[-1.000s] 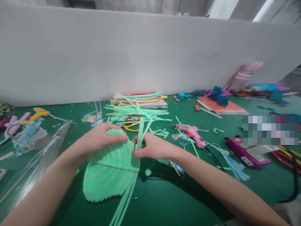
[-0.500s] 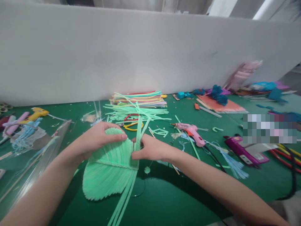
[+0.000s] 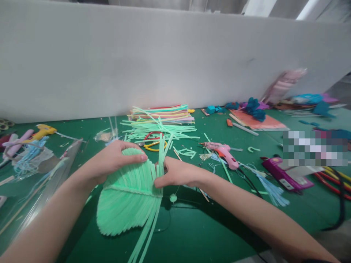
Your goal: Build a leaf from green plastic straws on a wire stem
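Note:
A light green fan-shaped piece made of many thin strips laid side by side lies on the green table. My left hand curls over its top edge, thumb pressing on the strips. My right hand pinches several loose green strips at the fan's right edge; their long ends run down past the fan toward me. A small green blob lies just below my right hand.
Behind the fan are a heap of green strips, a stack of coloured strips and scissors. A pink glue gun, a purple tool and cables lie right. A yellow glue gun and clear plastic sheet lie left.
Both hands keep their grip on the fan and the loose strips; they have shifted only slightly, and the view has tipped a little.

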A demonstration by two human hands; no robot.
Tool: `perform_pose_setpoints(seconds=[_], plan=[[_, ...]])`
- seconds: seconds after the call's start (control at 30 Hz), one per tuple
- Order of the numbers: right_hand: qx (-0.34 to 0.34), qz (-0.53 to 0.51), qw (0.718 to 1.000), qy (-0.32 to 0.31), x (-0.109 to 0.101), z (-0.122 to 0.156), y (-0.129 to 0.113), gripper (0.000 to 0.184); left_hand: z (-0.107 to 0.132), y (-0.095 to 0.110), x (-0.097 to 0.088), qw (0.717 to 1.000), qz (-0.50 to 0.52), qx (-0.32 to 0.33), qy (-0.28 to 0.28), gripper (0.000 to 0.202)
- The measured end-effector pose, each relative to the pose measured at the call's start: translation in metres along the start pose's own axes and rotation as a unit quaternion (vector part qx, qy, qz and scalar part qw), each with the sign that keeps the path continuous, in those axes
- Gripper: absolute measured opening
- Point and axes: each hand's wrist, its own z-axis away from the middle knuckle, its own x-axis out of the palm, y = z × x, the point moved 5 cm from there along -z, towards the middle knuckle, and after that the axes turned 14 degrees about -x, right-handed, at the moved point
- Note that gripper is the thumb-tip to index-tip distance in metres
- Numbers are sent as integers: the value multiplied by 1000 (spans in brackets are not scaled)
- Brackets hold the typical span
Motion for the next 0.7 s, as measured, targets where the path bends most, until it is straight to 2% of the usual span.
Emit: perform_pose_setpoints(seconds=[0.17,0.3,0.7], plan=[[25,24,999,9,-2,0,2,14,-1,1,-3,999,-28,12,21,10],[37,36,999,2,-3,1,4,16,-1,0,-2,1000,-27,8,12,12],[-5,-116,992,-55,2,-3,1,10,-3,-4,-1,1000,8,-19,8,13]])
